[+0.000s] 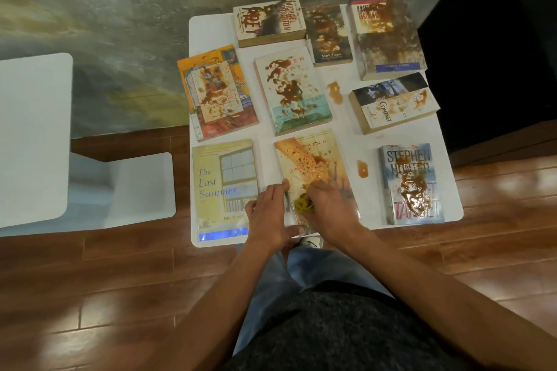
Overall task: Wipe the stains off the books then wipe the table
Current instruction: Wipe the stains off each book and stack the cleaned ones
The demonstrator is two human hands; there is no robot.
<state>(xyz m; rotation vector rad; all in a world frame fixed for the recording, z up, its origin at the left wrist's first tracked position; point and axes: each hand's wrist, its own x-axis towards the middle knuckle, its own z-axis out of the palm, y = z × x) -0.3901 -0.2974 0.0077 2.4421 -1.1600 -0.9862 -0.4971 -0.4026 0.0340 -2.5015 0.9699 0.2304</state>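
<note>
Wooden floor and a mottled grey wall surround a small white table right of frame centre, with nine books laid on it in rough rows.

Judging by the covers, the work has barely started. "The Last Summer", lower left of the table, looks free of stains. The book beside it, the orange-cover book at bottom centre, is the one in hand: brown splatter covers its middle. The left hand lies on its left edge with fingers mostly straight, thumb along the bottom edge, steadying it. The right hand has its fingers curled over a yellowish cloth pressed to the lower cover.

Left to do, by my reading: the Hunter book at lower right, "Contact" at mid right, the centre book, the bright-coloured book at mid left, and the three along the top, "Prey", the Twain book and the thick top-right book, all heavily stained. Two brown spills sit on the bare table, one right of the centre book, one left of the Hunter book; the table wipe has not begun.

Most of the cloth is hidden under the right hand, so its size and how soiled it is cannot be told. The lower part of the orange cover is also covered by both hands. Several titles are blurred or smeared over.
</note>
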